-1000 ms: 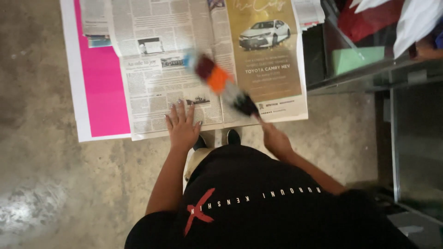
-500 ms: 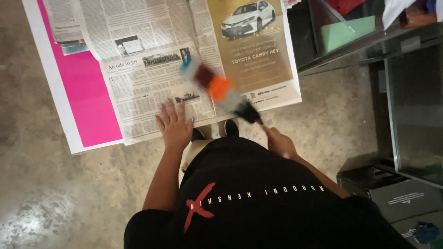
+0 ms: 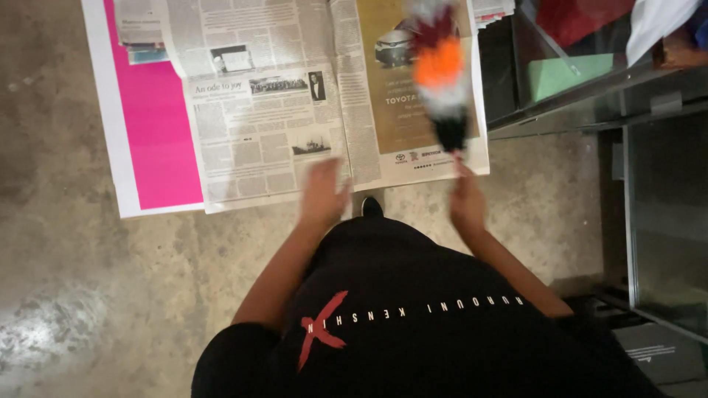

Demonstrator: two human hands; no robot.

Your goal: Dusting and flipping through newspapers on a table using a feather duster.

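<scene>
My right hand (image 3: pixel 467 200) grips the handle of a feather duster (image 3: pixel 441 72) with white, orange, red and black bands, held over the right page of an open newspaper (image 3: pixel 280 110) spread on the concrete floor. The duster points away from me and is blurred by motion. My left hand (image 3: pixel 322 193) hovers with fingers apart just above the near edge of the newspaper, holding nothing. A pink sheet (image 3: pixel 151 125) on white paper lies under the newspaper's left side.
A glass-and-metal shelf unit (image 3: pixel 627 133) stands at the right, holding a green box (image 3: pixel 571 74) and red cloth (image 3: pixel 579 18). Dark boxes (image 3: pixel 656 354) sit at its foot. One black shoe toe (image 3: pixel 372 206) shows below the newspaper. Bare concrete lies left.
The duster swung from the newspaper's middle to its right page and now points straight away. My left hand lifted off the paper's edge. The view shifted right.
</scene>
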